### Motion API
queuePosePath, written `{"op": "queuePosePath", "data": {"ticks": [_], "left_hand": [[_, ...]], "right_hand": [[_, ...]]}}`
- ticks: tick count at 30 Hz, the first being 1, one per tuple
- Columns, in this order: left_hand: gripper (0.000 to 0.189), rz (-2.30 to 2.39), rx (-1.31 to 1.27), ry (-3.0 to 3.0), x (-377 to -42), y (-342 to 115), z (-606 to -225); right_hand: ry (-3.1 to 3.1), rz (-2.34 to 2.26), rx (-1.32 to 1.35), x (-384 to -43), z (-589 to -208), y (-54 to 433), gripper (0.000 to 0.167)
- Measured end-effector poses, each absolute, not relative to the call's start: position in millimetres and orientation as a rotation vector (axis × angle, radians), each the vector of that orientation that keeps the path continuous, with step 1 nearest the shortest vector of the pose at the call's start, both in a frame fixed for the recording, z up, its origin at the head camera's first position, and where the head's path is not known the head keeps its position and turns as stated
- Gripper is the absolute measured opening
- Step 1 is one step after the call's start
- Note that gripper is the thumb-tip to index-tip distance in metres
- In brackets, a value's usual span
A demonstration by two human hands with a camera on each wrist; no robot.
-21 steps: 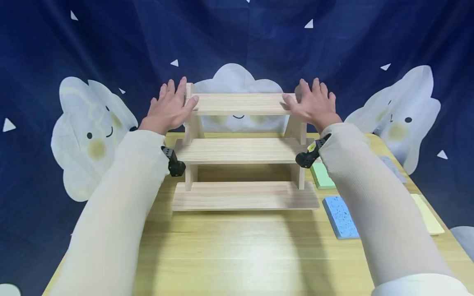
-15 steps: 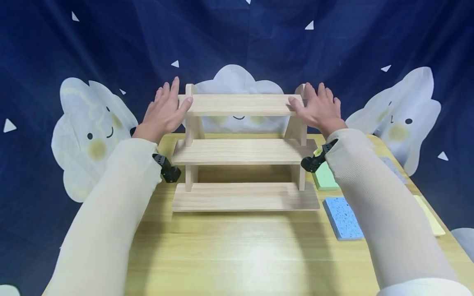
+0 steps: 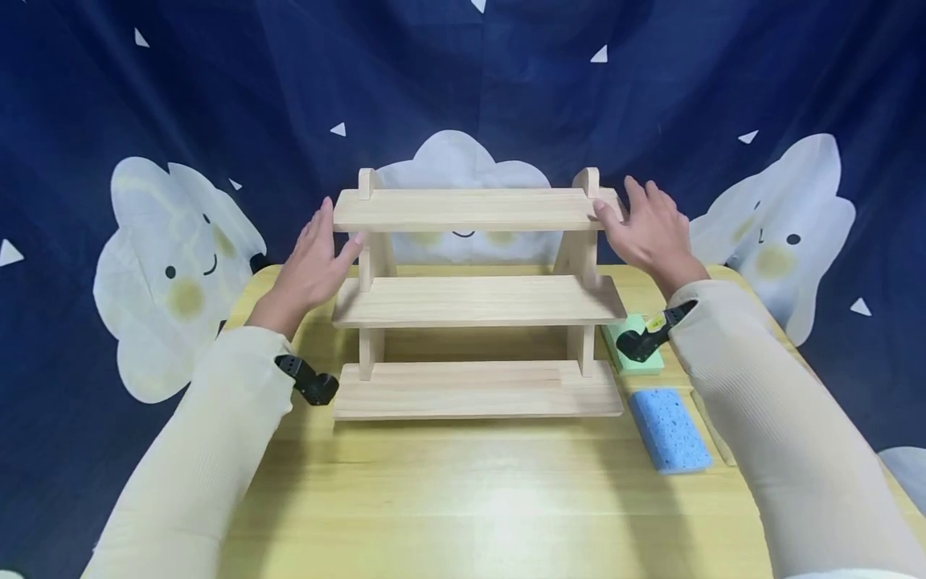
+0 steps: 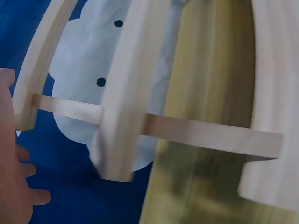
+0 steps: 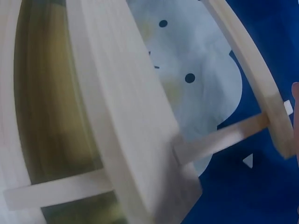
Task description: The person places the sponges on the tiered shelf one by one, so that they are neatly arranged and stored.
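Note:
A three-tier wooden shelf stand (image 3: 477, 301) stands on the table in the head view. My left hand (image 3: 307, 261), fingers straight, is beside the left end of its top board, the thumb close to that end; whether it touches cannot be told. At the right end of the top board, my right hand (image 3: 651, 233) has its thumb at the board's edge and its other fingers extended beyond it. Neither hand grips anything. The left wrist view shows part of the left hand (image 4: 16, 163) apart from the stand's boards; in the right wrist view only a sliver of the right hand (image 5: 296, 107) appears.
A blue sponge (image 3: 671, 430) and a green sponge (image 3: 640, 362) lie on the wooden table (image 3: 448, 498) right of the stand. A pale yellow edge shows beside my right sleeve (image 3: 788, 434). Behind the table hangs a dark blue curtain (image 3: 463, 72) with cloud prints.
Both hands have drawn apart, outward and lower, off the ends of the top board. More of the board's ends now shows. The stand has stayed in place.

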State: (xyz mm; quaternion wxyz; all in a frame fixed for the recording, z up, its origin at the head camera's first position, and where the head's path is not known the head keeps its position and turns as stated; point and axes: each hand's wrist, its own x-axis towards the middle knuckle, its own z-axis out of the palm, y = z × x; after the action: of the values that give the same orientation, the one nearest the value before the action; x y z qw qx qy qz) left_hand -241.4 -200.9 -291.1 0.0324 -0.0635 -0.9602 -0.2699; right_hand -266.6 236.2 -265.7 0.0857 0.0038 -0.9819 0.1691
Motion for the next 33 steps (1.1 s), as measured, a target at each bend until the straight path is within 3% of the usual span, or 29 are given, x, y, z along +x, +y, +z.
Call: {"op": "queuePosePath", "data": {"ticks": [20,33], "left_hand": [[0.079,-1.525,0.004,-2.735,-201.4,-203.3,-351.3],[0.059,-2.258,0.196,-2.168,-186.8,-190.4,-376.5]], "right_hand": [[-2.865,0.766,-0.121,-221.0,-321.2,283.7,0.083],[-2.859,0.842,-0.257,-188.9,-375.4,301.3,0.084]]}}
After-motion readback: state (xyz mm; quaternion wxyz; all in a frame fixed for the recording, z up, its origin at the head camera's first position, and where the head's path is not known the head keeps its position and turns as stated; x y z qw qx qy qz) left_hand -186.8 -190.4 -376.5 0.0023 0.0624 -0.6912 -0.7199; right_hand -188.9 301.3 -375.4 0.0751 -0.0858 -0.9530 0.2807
